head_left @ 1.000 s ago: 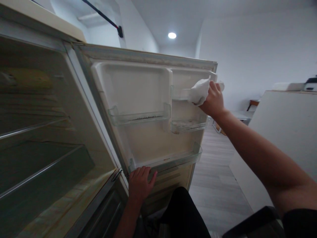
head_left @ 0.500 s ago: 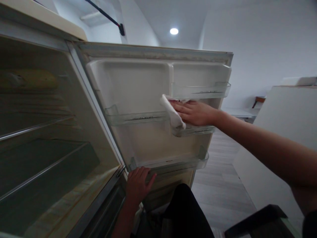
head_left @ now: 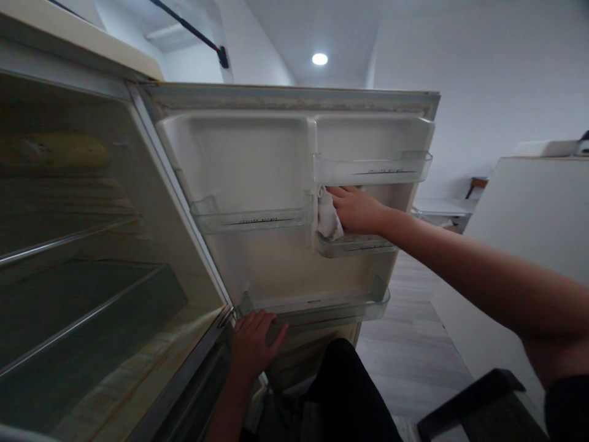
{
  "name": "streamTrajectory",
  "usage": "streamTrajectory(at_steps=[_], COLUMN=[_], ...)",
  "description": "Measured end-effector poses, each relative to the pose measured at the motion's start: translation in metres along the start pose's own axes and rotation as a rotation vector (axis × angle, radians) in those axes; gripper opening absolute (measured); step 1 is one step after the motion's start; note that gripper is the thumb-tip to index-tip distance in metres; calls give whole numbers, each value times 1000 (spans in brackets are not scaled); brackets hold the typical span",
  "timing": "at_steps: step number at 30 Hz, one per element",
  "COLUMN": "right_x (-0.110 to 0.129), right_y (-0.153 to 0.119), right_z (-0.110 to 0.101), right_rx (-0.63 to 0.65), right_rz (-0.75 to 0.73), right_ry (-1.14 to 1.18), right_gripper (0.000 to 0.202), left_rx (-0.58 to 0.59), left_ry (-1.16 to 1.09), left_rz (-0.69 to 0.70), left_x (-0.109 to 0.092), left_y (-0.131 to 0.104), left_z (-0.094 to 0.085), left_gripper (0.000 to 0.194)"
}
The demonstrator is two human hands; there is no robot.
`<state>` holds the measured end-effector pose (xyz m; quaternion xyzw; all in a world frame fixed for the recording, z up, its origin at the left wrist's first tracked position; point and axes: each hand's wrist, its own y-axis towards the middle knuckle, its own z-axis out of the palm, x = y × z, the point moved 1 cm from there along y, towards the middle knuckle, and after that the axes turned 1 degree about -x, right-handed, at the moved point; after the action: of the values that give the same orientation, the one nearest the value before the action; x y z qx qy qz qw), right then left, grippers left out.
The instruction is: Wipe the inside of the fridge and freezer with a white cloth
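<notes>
A white cloth (head_left: 328, 215) is under my right hand (head_left: 359, 210), which presses it against the inside of the fridge door (head_left: 257, 153). Hand and cloth are between the upper right door shelf (head_left: 375, 167) and the small clear shelf (head_left: 354, 247) below it. My left hand (head_left: 253, 341) lies at the left end of the lowest clear door shelf (head_left: 335, 309), fingers at its rim and thumb spread away. Whether the left fingertips curl over that rim is hard to see.
At left the open fridge compartment (head_left: 156, 202) has glass shelves (head_left: 92, 319) and a yellow object (head_left: 55, 152) high inside. Another clear door shelf (head_left: 257, 220) sits mid-left. My dark-clothed knee (head_left: 343, 387) is below the door. A black-edged object (head_left: 473, 399) stands on the floor at right, near a white cabinet (head_left: 529, 245).
My right hand has shifted slightly with the cloth, deeper into the space above the small shelf, and the cloth is more bunched. My left hand has stayed at the lowest shelf.
</notes>
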<state>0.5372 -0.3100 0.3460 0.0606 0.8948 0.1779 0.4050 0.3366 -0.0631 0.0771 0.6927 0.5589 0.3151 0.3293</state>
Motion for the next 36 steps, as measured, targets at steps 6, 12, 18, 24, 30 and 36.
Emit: streamTrajectory(at_steps=[6, 12, 18, 24, 30, 36], right_x=[-2, -19, -16, -3, 11, -6], right_y=[-27, -67, -53, -14, 14, -1], right_z=[-18, -27, -20, -12, -5, -6], right_rx=[113, 246, 239, 163, 232, 165], right_rz=[160, 332, 71, 11, 251, 209], right_ry=[-99, -162, -168, -46, 192, 616], right_gripper=[26, 22, 18, 18, 22, 25], left_rx=[2, 5, -12, 14, 14, 9], left_ry=[-11, -5, 8, 2, 21, 21], left_rz=[-16, -21, -28, -41, -53, -48], left_x=[0, -2, -2, -3, -7, -7], left_y=[-1, 0, 1, 1, 2, 1], left_z=[-2, 1, 3, 5, 7, 5], left_gripper=[18, 19, 20, 19, 19, 18])
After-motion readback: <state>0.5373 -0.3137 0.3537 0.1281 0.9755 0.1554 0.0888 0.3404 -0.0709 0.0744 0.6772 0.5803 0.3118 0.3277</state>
